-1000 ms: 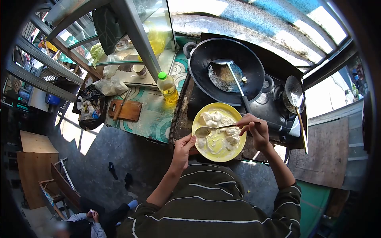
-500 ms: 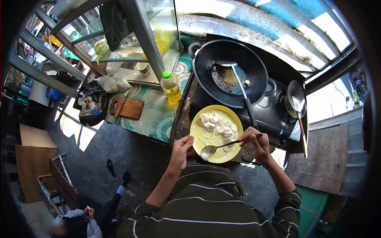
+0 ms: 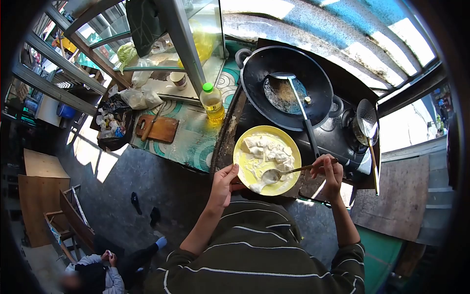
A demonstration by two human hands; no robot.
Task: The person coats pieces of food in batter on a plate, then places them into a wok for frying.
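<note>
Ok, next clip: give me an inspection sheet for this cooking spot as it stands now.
Surface: patterned counter beside a dark stove.
Job's things: yellow plate with white pieces in batter; spoon in it.
Clutter: wok with spatula, oil bottle, cutting board, skimmer, bags.
Grippers: left hand grips the plate's near rim; right hand holds the spoon handle.
Cables: ribbed hose along the stove's edge.
Surroundings: glass case; seated person below.

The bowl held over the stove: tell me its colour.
Yellow. The bowl, smeared with white batter inside, shows best in the head view.
</note>
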